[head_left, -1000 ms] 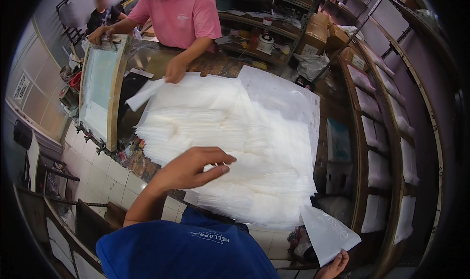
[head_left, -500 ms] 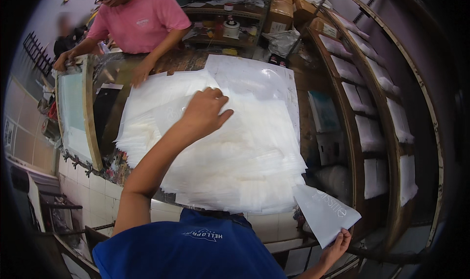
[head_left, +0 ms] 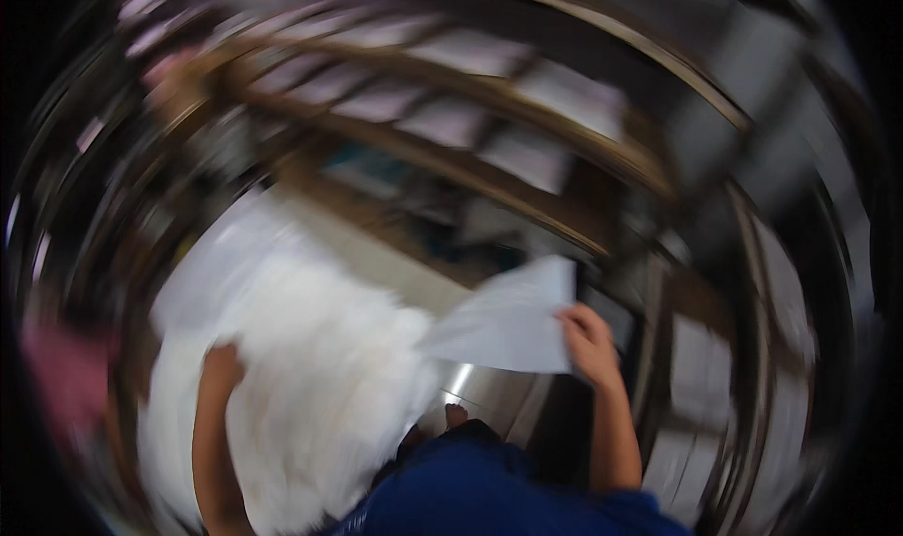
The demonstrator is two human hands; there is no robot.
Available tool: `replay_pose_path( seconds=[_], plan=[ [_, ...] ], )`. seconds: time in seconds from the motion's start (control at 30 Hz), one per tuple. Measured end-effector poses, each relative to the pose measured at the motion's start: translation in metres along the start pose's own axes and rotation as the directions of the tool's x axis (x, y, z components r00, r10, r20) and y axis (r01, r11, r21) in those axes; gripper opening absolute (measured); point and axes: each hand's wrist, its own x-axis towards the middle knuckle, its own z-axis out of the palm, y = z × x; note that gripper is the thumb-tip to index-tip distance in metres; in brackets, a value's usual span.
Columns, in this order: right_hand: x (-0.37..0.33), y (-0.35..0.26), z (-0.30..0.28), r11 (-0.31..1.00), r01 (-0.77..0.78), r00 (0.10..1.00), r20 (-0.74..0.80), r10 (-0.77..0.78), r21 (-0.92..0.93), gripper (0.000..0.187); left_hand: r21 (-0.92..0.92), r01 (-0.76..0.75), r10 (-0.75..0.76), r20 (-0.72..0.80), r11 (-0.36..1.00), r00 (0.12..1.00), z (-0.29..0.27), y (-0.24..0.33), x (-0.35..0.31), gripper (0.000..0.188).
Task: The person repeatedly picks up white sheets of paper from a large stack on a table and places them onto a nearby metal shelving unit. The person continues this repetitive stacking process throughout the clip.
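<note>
Right hand (head_left: 593, 348): grip grasps right edge of frosted plastic sheet (head_left: 513, 318). Sheet is raised beside near edge of counter (head_left: 306, 171); left corner close to white sheet pile (head_left: 310, 376), contact cannot tell. Left hand (head_left: 224, 365) over pile on counter, blurred; state of grip cannot tell.

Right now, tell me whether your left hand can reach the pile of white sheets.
Probably yes: the left hand is over the pile of white sheets, and nothing visible blocks it; blur hides whether they touch.
</note>
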Motion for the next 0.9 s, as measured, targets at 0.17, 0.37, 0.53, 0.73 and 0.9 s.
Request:
replay_pose_path(
  seconds=[0.17,0.37,0.53,0.73,0.9],
  plan=[
    [0.046,-0.058,-0.005,0.911,0.397,0.904,0.22,-0.366,-0.115,0.028,0.031,-0.196,0.197,-0.286,0.98,0.938,0.013,-0.084,-0.006,0.024],
    [0.037,-0.143,-0.082,0.83,0.331,0.93,0.307,-0.204,-0.448,0.029,-0.144,-0.206,0.098,-0.54,0.968,0.836,-0.177,0.163,-0.061,0.023],
    [-0.004,-0.223,-0.182,0.74,0.154,0.988,0.117,-0.102,-0.654,0.04,-0.271,-0.473,0.143,-0.729,0.838,0.67,-0.196,0.223,-0.094,0.017],
    [-0.189,-0.252,-0.307,0.815,-0.455,0.756,-0.639,0.141,-0.359,0.034,-0.357,-0.69,0.252,-0.746,0.63,0.617,-0.18,0.297,-0.105,0.015],
    [-0.303,-0.228,-0.325,0.76,-0.64,0.435,-0.869,0.237,-0.113,0.034,-0.369,-0.801,0.332,-0.767,0.471,0.549,-0.175,0.349,-0.106,0.015]
  ],
)
